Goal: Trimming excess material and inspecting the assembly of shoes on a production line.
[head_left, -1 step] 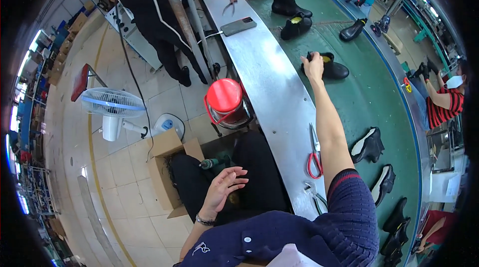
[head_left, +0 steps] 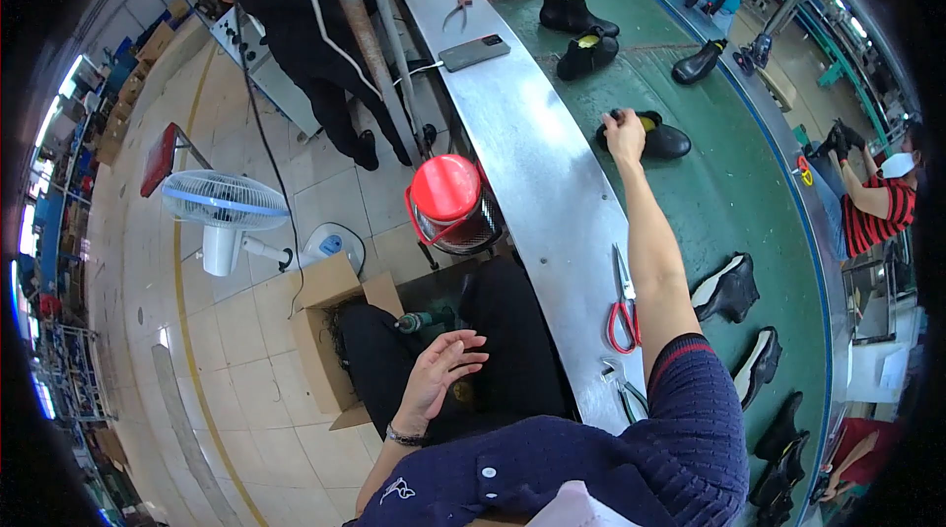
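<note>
Right grip (head_left: 625, 140) pinched on black ankle boot (head_left: 668, 142), two o'clock; left grip (head_left: 432, 384) half-curled, empty, six o'clock.

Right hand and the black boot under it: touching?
Touching. The head view shows it: the right hand is closed over the heel end of the black boot, leaving the toe uncovered.
</note>
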Tool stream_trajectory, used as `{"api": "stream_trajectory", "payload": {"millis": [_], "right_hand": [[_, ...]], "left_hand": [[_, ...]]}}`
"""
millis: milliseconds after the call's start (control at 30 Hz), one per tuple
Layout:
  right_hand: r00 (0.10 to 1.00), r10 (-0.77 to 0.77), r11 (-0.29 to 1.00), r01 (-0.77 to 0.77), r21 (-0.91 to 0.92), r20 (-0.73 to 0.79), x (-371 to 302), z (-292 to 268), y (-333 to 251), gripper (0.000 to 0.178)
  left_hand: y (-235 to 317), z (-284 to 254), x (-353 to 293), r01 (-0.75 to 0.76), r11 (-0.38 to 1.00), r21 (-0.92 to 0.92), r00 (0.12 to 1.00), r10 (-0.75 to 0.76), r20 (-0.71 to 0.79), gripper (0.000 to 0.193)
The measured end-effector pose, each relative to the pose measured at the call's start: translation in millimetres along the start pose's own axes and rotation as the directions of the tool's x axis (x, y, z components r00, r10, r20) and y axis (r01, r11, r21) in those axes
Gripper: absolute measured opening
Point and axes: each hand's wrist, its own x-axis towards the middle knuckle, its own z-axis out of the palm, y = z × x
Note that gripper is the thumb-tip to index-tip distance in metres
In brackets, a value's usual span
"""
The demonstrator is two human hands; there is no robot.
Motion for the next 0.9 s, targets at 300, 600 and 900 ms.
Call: {"api": "stream_trajectory", "payload": {"millis": [300,600,900], "right_hand": [[0.967,-0.157,0.804,0.006,0.595,0.202,-85,-204,-82,0.018],[0.558,-0.298,0.759,-0.353,0.547,0.774,-245,-223,-223,0.017],[0.476,-0.285,0.664,-0.528,0.529,0.832,-334,-129,-218,0.028]], "left_hand": [[4,-14,-8,-0.103,0.953,0.285,0.989,0.068,0.131,0.035],[19,32,-12,-0.693,0.561,0.453,0.675,0.285,0.681,0.127],[-32,-46,-56,-0.389,0.855,0.342,0.903,0.281,0.324,0.120]]}}
